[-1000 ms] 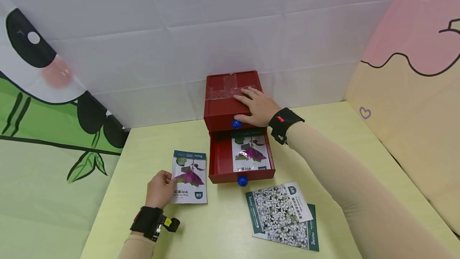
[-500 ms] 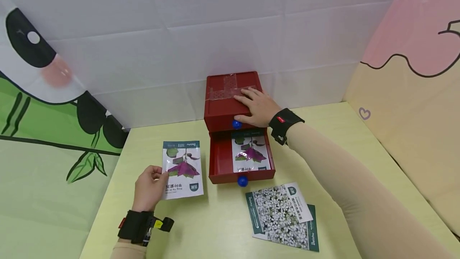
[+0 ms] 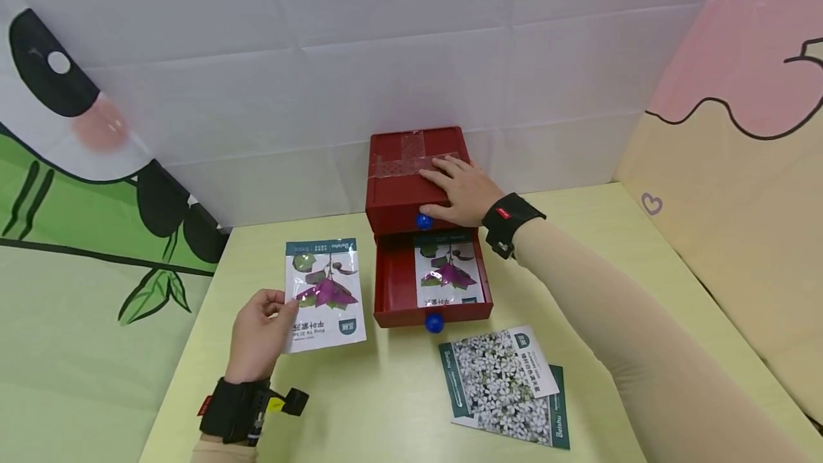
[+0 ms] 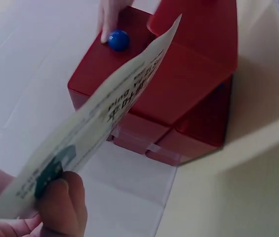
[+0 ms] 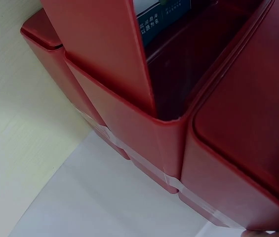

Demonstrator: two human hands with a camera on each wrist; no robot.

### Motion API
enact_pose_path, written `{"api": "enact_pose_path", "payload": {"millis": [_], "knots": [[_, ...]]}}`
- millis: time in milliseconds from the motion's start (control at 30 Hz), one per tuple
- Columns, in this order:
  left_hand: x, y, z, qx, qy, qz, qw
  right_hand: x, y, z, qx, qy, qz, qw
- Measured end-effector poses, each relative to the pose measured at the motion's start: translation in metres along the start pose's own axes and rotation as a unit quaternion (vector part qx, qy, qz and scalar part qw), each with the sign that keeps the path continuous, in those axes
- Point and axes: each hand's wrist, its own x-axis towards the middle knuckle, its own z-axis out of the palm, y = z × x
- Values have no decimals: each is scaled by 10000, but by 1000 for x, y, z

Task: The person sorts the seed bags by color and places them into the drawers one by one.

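Observation:
My left hand point(image 3: 257, 331) pinches the left edge of a seed packet point(image 3: 326, 290) printed with a purple-leaved plant. The packet is raised off the table, left of the open drawer point(image 3: 395, 281); the left wrist view shows it nearly edge-on. My right hand point(image 3: 466, 195) rests with spread fingers on top of the red drawer box point(image 3: 398, 191), its thumb beside the upper blue knob point(image 3: 424, 222). Inside the pulled-out drawer, on its right side, lies a matching seed packet point(image 3: 444, 284). The right wrist view shows the box's side and part of that packet.
Two overlapping seed packets with white flowers point(image 3: 498, 377) lie on the pale yellow table point(image 3: 398, 406), in front of the drawer to the right. A white cloth wall point(image 3: 289, 127) stands behind the box. Clear tape point(image 3: 411, 152) crosses the box's top.
My left hand has lifted the purple-leaf packet off the table and moved it slightly left and away from me. The right hand and the drawer have stayed put.

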Motion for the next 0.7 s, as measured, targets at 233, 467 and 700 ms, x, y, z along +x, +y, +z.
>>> {"api": "enact_pose_path", "payload": {"millis": [233, 467, 700], "knots": [[-7, 11, -2, -602, -222, 94, 9979, 0, -1, 0, 31, 23, -22, 10000], [-14, 20, 2, -1089, -570, 206, 9922, 0, -1, -1, 41, 37, -24, 10000], [-16, 27, 12, -1224, -774, 158, 9893, 0, -2, 0, 1, 36, -1, 10000]]}}
